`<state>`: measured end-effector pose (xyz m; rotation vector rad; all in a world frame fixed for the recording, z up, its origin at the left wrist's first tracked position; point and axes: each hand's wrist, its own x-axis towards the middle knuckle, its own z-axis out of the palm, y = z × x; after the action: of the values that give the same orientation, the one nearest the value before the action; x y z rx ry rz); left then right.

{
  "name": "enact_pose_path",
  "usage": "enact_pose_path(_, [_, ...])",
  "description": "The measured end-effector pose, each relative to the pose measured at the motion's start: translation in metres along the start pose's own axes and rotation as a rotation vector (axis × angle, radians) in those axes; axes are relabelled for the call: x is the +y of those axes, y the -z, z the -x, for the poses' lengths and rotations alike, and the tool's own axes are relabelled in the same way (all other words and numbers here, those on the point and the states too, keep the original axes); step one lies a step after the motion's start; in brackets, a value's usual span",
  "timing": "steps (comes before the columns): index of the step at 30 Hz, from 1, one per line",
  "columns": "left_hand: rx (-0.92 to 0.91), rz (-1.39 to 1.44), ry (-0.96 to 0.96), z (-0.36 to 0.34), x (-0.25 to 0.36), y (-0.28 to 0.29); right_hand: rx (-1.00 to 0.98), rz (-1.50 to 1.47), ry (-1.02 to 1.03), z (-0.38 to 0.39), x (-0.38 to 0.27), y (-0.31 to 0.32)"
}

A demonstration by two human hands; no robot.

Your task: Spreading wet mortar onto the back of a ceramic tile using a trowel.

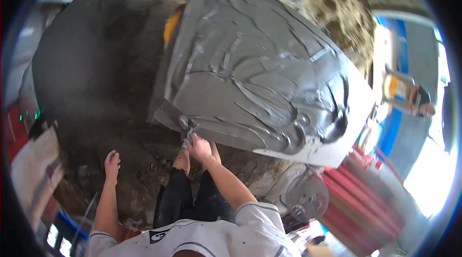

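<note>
A large panel (313, 159) lies in front of me, coated with thick, wet grey mortar (250, 64) in ridges and swirls. My right hand (198, 149) is closed round the handle of a mortar-smeared trowel (186, 123) at the panel's near left corner. The trowel's blade seems to rest along that corner, though mortar and blur hide its outline. Off to the left, my left hand (112, 163) hangs in the air away from the panel, fingers loosely curled in, with nothing visible in it.
Bare white surface shows along the panel's right side. Something yellow (172, 26) pokes out past its left edge. Dark, dirty ground (110, 64) spreads to the left. Red ribbed metal (356, 204) and a round grey disc (307, 195) stand at the lower right. Another person (421, 103) is at far right.
</note>
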<state>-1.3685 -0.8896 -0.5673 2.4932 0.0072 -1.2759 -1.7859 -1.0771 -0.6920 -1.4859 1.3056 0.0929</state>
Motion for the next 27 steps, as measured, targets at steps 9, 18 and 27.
enact_pose_path(9, [-0.125,-0.455,-0.416,0.038,0.045,-0.086,0.874,-0.282,-0.245,0.031,0.204,0.269])
enact_pose_path(18, [-0.063,-0.438,-0.432,0.212,0.175,-0.262,1.068,-1.444,-0.631,0.223,0.45,0.41])
enact_pose_path(27, [-0.296,-0.909,-0.717,0.398,0.175,-0.406,0.332,-0.149,-0.31,0.27,0.45,0.391])
